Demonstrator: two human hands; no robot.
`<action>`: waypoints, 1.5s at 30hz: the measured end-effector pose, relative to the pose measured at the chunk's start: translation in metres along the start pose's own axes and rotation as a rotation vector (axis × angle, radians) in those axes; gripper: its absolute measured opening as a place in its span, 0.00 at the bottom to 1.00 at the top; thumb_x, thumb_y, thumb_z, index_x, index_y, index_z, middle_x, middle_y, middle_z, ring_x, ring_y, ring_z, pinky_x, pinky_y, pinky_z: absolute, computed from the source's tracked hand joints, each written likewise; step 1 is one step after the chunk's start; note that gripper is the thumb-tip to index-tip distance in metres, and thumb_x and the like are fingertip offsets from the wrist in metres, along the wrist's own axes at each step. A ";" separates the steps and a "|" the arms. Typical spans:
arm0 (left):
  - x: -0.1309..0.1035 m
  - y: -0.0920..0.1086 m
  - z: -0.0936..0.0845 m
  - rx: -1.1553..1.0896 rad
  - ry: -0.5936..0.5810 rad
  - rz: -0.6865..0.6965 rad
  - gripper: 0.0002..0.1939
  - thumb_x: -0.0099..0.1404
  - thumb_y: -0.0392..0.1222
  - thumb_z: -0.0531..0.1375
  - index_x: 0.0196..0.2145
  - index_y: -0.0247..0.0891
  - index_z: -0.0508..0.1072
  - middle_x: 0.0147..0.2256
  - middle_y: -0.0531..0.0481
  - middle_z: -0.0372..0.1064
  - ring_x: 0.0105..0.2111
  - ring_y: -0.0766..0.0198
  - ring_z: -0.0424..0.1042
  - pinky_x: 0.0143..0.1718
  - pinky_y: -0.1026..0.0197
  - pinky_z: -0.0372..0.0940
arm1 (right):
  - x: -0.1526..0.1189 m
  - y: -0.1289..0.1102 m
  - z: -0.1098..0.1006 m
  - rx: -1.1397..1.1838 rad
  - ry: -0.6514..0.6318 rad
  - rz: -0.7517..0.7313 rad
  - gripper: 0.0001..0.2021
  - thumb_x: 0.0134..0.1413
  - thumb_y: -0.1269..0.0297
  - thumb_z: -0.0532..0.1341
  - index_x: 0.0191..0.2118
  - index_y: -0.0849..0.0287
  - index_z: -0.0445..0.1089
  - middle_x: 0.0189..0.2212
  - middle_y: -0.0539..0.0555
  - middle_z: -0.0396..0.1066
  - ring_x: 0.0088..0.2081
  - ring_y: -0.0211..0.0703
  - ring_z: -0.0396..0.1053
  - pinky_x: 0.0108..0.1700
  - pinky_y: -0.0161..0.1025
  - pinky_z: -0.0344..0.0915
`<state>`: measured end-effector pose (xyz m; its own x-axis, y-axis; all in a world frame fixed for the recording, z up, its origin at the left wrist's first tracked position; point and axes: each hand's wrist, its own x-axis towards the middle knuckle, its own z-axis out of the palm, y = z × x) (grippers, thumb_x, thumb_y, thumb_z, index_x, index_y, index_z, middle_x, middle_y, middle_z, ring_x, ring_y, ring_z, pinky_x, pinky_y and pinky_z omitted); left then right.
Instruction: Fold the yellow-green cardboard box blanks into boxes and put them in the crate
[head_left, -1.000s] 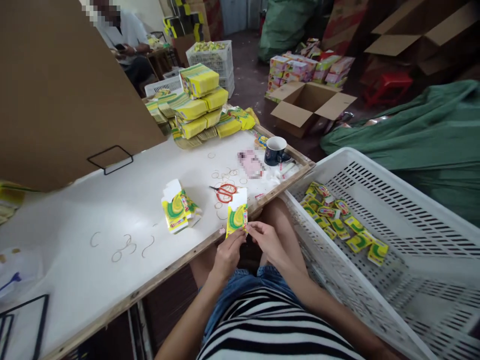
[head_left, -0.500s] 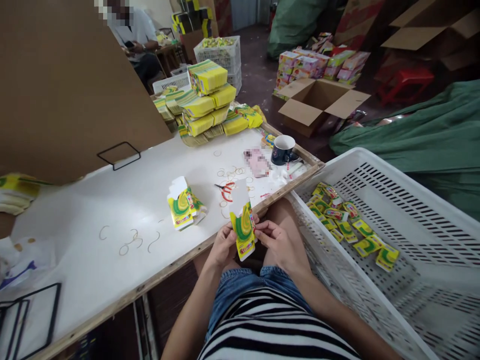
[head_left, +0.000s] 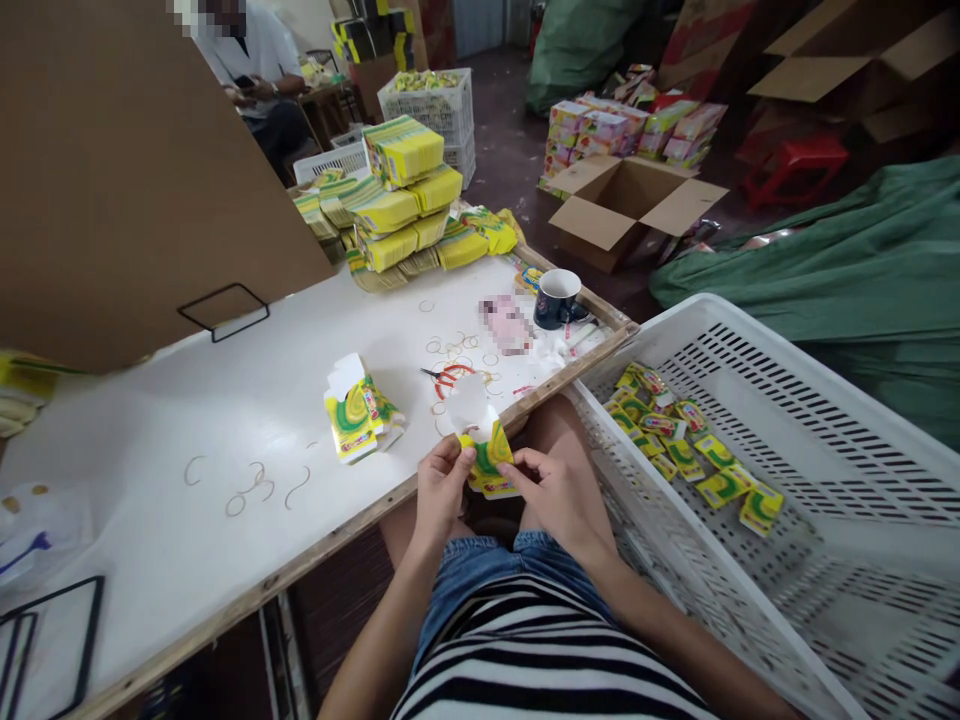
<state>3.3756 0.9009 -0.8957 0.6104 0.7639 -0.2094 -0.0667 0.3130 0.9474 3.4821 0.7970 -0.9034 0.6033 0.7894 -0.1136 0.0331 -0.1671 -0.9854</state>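
A small yellow and green cardboard box [head_left: 489,452] is between my two hands at the table's near edge, its white flap standing up. My left hand [head_left: 442,482] pinches its left side, thumb in front. At its right side, the fingers of my right hand [head_left: 546,488] grip the card. On the table to the left lies a small pile of flat yellow and green cartons [head_left: 358,415]. Red-handled pliers [head_left: 452,377] rest just beyond the box, among several rubber bands [head_left: 450,346].
To my right stands a white plastic crate [head_left: 679,585] with several small yellow boxes [head_left: 684,457] inside. Stacked carton bundles [head_left: 405,190], a mug [head_left: 557,298] and a pink phone [head_left: 507,324] sit on the table. Beyond are an open cardboard box [head_left: 634,205] and a seated person [head_left: 259,70].
The flat carton has opened into a box shape, and its printed face now tilts back between my hands. My left hand has moved up slightly along its side.
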 end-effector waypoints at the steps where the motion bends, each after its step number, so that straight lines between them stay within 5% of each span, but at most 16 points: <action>1: 0.001 0.000 0.000 -0.005 0.021 0.011 0.20 0.54 0.53 0.67 0.40 0.36 0.75 0.25 0.50 0.74 0.28 0.60 0.74 0.27 0.61 0.70 | 0.000 0.001 0.000 -0.005 -0.016 0.000 0.13 0.53 0.54 0.61 0.29 0.60 0.72 0.25 0.51 0.72 0.29 0.43 0.69 0.32 0.36 0.67; 6: 0.005 -0.003 0.002 -0.005 0.107 0.039 0.19 0.54 0.53 0.67 0.34 0.34 0.74 0.22 0.53 0.71 0.22 0.66 0.70 0.23 0.65 0.66 | -0.001 0.002 0.001 -0.057 -0.046 -0.010 0.13 0.54 0.54 0.60 0.28 0.59 0.71 0.24 0.50 0.72 0.26 0.42 0.68 0.28 0.35 0.65; 9: 0.003 -0.002 0.002 0.053 0.096 0.057 0.20 0.56 0.50 0.67 0.41 0.36 0.70 0.28 0.52 0.73 0.26 0.65 0.73 0.26 0.66 0.67 | 0.001 0.004 0.001 -0.067 -0.016 -0.010 0.13 0.54 0.54 0.60 0.28 0.59 0.70 0.24 0.51 0.71 0.27 0.42 0.69 0.29 0.36 0.66; 14: -0.008 0.007 0.000 0.072 -0.034 0.059 0.30 0.59 0.43 0.65 0.53 0.45 0.52 0.32 0.54 0.73 0.30 0.62 0.76 0.32 0.62 0.70 | 0.007 -0.004 -0.006 -0.002 -0.029 -0.058 0.15 0.54 0.54 0.62 0.42 0.59 0.70 0.33 0.55 0.74 0.31 0.43 0.70 0.32 0.37 0.68; 19: -0.012 0.018 -0.005 0.072 -0.232 0.074 0.35 0.63 0.43 0.62 0.60 0.46 0.45 0.41 0.45 0.74 0.40 0.57 0.76 0.40 0.57 0.71 | 0.017 -0.018 -0.021 0.112 -0.130 -0.186 0.23 0.58 0.58 0.60 0.58 0.55 0.62 0.45 0.57 0.71 0.32 0.39 0.69 0.29 0.34 0.66; 22: -0.013 0.027 -0.008 0.049 -0.368 0.038 0.32 0.64 0.42 0.61 0.61 0.43 0.49 0.46 0.41 0.73 0.45 0.55 0.75 0.43 0.57 0.70 | 0.022 -0.020 -0.029 0.156 -0.237 -0.182 0.19 0.58 0.57 0.60 0.54 0.54 0.67 0.42 0.54 0.72 0.29 0.37 0.67 0.26 0.33 0.63; 27: -0.016 0.028 -0.011 -0.019 -0.488 -0.052 0.21 0.61 0.38 0.64 0.50 0.40 0.62 0.41 0.45 0.74 0.40 0.59 0.75 0.39 0.62 0.69 | 0.023 -0.022 -0.038 0.116 -0.329 -0.156 0.15 0.59 0.51 0.58 0.33 0.59 0.70 0.24 0.49 0.65 0.24 0.37 0.62 0.26 0.33 0.59; 31: -0.016 0.017 -0.009 -0.085 -0.476 -0.078 0.20 0.59 0.36 0.65 0.46 0.41 0.62 0.36 0.50 0.73 0.34 0.64 0.75 0.36 0.65 0.69 | 0.024 -0.025 -0.039 0.026 -0.277 -0.263 0.16 0.60 0.53 0.58 0.29 0.60 0.69 0.26 0.51 0.65 0.29 0.39 0.64 0.31 0.34 0.62; 34: -0.014 0.012 -0.009 -0.086 -0.430 -0.067 0.33 0.60 0.36 0.65 0.57 0.48 0.52 0.38 0.50 0.74 0.36 0.62 0.76 0.38 0.60 0.71 | 0.026 -0.024 -0.038 0.104 -0.210 -0.226 0.17 0.59 0.55 0.60 0.51 0.56 0.66 0.30 0.51 0.68 0.32 0.40 0.67 0.33 0.35 0.64; 36: -0.013 0.011 -0.009 -0.055 -0.421 -0.059 0.36 0.60 0.38 0.65 0.60 0.47 0.51 0.40 0.48 0.75 0.39 0.59 0.76 0.41 0.58 0.71 | 0.027 -0.023 -0.039 0.097 -0.202 -0.232 0.22 0.59 0.55 0.60 0.57 0.54 0.63 0.33 0.52 0.70 0.34 0.41 0.68 0.36 0.37 0.66; 40: -0.012 0.011 -0.008 0.037 -0.371 -0.039 0.25 0.60 0.41 0.65 0.53 0.39 0.64 0.43 0.43 0.74 0.42 0.56 0.75 0.39 0.60 0.70 | 0.028 -0.026 -0.047 -0.073 -0.219 -0.384 0.17 0.60 0.50 0.58 0.41 0.56 0.77 0.39 0.56 0.70 0.43 0.46 0.67 0.44 0.41 0.65; 45: -0.013 0.006 -0.004 0.161 -0.290 0.000 0.24 0.60 0.42 0.65 0.53 0.40 0.67 0.47 0.42 0.73 0.43 0.55 0.75 0.40 0.59 0.71 | 0.027 -0.030 -0.052 -0.217 -0.163 -0.187 0.17 0.55 0.52 0.62 0.44 0.57 0.76 0.27 0.50 0.67 0.24 0.35 0.57 0.25 0.33 0.55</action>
<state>3.3642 0.8953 -0.8883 0.8112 0.5641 -0.1539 0.0452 0.2019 0.9784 3.5389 0.7928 -0.8699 0.4356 0.8996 0.0306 0.3105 -0.1182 -0.9432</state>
